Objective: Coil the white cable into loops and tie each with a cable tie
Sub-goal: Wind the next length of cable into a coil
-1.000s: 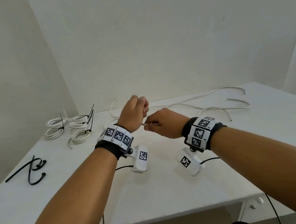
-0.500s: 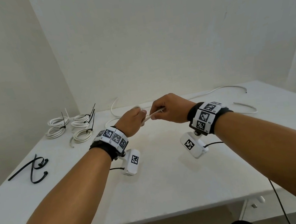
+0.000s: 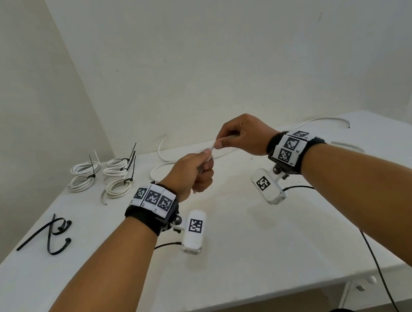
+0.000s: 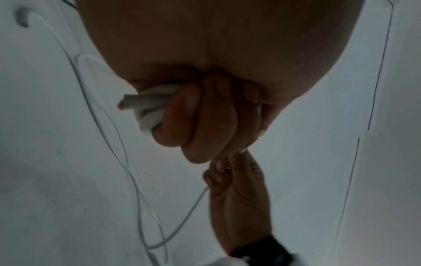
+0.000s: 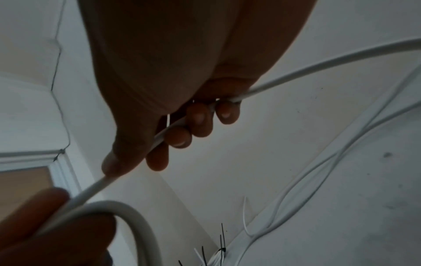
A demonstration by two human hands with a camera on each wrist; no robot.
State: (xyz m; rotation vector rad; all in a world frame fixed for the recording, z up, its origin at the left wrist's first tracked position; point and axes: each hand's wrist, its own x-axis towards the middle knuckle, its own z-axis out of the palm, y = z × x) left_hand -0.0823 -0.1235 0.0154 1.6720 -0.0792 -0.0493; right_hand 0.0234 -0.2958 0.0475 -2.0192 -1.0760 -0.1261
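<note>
My left hand (image 3: 196, 169) is held above the table's middle, fingers curled round several turns of the white cable (image 4: 150, 108), whose cut end sticks out of the fist. Just to its upper right, my right hand (image 3: 239, 138) pinches the same white cable (image 5: 159, 138) between thumb and fingers. From there the cable (image 3: 321, 121) trails over the far side of the table. Loose black cable ties (image 3: 52, 232) lie at the left, far from both hands.
Several tied white coils (image 3: 102, 174) with black ties sit at the back left of the white table (image 3: 240, 269). The table stands in a corner of white walls. Thin black wrist-camera leads hang over the table's front edge.
My right hand has risen and moved right, drawing the cable out from the left hand. My left hand has dropped lower and rolled over, keeping its hold on the turns.
</note>
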